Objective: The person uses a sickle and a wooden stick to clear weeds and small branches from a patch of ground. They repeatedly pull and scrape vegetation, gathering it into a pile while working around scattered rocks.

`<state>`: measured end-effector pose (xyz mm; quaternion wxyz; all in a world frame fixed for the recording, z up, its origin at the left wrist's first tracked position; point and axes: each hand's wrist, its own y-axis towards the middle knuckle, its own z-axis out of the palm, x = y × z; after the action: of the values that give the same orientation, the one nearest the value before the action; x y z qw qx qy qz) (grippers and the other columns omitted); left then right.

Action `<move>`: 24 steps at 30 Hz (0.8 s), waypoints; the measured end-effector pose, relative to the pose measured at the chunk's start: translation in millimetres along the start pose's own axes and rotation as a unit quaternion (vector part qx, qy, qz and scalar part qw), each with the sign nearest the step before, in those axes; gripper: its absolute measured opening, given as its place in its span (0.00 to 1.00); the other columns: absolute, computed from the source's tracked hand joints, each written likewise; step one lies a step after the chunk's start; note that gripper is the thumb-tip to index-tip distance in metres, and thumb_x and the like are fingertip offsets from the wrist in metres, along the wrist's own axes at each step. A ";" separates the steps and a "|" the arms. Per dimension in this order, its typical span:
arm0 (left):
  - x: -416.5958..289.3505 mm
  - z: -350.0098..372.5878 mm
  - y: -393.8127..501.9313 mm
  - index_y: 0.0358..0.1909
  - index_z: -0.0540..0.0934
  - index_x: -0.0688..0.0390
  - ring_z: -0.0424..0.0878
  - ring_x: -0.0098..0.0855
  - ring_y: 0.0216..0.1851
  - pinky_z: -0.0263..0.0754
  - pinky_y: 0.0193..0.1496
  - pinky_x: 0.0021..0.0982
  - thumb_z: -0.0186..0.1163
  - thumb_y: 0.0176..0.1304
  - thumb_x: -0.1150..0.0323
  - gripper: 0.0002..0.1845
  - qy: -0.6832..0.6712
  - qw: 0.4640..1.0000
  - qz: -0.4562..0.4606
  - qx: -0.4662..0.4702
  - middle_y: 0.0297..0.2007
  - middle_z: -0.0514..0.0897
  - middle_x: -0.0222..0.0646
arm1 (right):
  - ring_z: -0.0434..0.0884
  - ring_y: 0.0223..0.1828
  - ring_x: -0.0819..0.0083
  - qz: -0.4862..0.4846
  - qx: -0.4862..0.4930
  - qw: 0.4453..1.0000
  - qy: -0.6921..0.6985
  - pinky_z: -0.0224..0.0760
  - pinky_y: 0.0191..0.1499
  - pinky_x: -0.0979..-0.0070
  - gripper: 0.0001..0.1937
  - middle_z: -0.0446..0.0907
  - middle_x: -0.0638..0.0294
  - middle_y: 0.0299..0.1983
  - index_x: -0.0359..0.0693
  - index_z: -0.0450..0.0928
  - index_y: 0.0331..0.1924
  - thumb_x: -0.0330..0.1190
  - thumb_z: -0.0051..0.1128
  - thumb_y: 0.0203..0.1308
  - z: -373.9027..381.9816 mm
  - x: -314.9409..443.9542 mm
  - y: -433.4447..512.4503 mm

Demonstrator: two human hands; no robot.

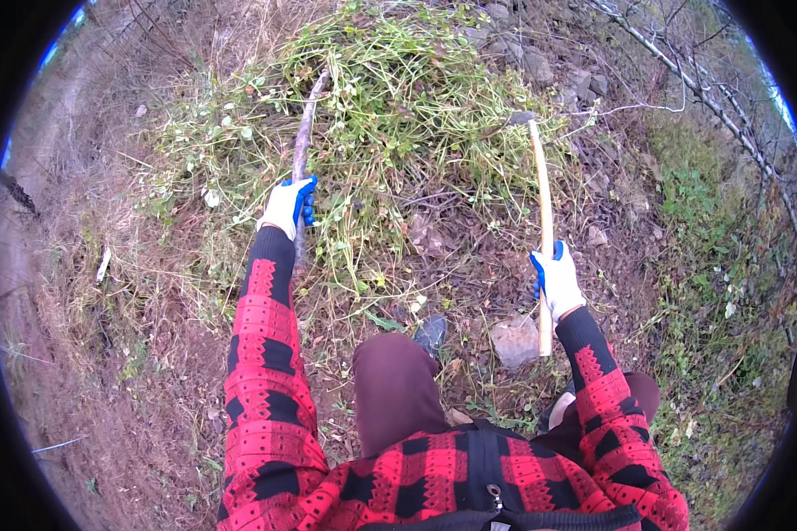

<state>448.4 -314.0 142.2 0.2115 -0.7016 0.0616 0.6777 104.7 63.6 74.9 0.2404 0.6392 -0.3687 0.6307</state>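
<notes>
My left hand point(290, 206), in a white glove with a blue coated palm, grips a rough wooden stick point(303, 136). The stick's far end rests against a heap of cut green vines point(398, 106). A matching glove covers my right hand point(558, 279), which is closed around the pale wooden handle of a sickle point(543, 179). Its dark metal blade point(519, 118) points left at the heap's right edge, its tip partly hidden among the stems. The handle's butt end reaches down beside a flat stone point(515, 340).
Loose rocks point(538, 66) lie at the upper right. A bare branch point(687, 79) slants across the right side. Dry grass point(126, 365) covers the ground on the left, low green weeds point(704, 265) the right. My shoe point(430, 332) stands just below the heap.
</notes>
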 end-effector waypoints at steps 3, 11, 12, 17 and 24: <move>-12.3 -8.6 -12.4 0.38 0.77 0.53 0.69 0.24 0.15 0.67 0.19 0.30 0.67 0.68 0.60 0.10 -0.018 0.999 0.015 0.026 0.20 0.75 0.24 | 0.71 0.17 0.80 -0.082 0.002 0.990 -0.118 0.66 0.18 0.76 0.21 0.76 0.65 0.26 0.39 0.68 0.55 0.33 0.67 0.64 15.8 6.9 -20.2; -70.0 -3.1 -47.4 0.39 0.75 0.55 0.72 0.22 0.17 0.70 0.18 0.28 0.69 0.67 0.59 0.13 0.083 0.995 0.057 0.000 0.23 0.77 0.26 | 0.80 0.24 0.67 -0.173 0.196 0.946 -0.194 0.74 0.28 0.67 0.23 0.82 0.52 0.29 0.38 0.69 0.57 0.38 0.67 0.64 80.8 63.3 -13.1; -76.3 -2.1 -53.3 0.39 0.75 0.55 0.72 0.22 0.17 0.69 0.17 0.28 0.69 0.67 0.61 0.14 0.124 0.990 0.070 -0.018 0.23 0.77 0.26 | 0.82 0.25 0.64 -0.179 0.184 0.941 -0.222 0.75 0.30 0.65 0.24 0.82 0.51 0.30 0.37 0.69 0.57 0.38 0.67 0.64 95.9 70.2 1.9; -87.3 -23.2 -99.4 0.39 0.73 0.60 0.70 0.21 0.14 0.66 0.14 0.27 0.73 0.62 0.64 0.17 0.320 0.932 0.140 -0.100 0.22 0.76 0.26 | 0.87 0.36 0.53 -0.212 0.064 0.940 -0.260 0.81 0.40 0.59 0.25 0.85 0.45 0.36 0.32 0.70 0.53 0.41 0.68 0.61 166.9 109.1 100.2; -19.4 -76.4 -197.6 0.48 0.78 0.61 0.69 0.15 0.16 0.63 0.14 0.20 0.71 0.62 0.71 0.15 0.178 0.971 0.139 -0.080 0.28 0.80 0.26 | 0.78 0.18 0.72 -0.144 0.045 0.972 -0.182 0.72 0.18 0.70 0.16 0.79 0.61 0.25 0.38 0.69 0.41 0.36 0.67 0.65 181.2 137.6 157.6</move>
<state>591.4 -168.5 202.7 0.0435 -0.8099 0.1407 0.5678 87.2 -196.0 169.3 0.2287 0.7995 -0.2816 0.4788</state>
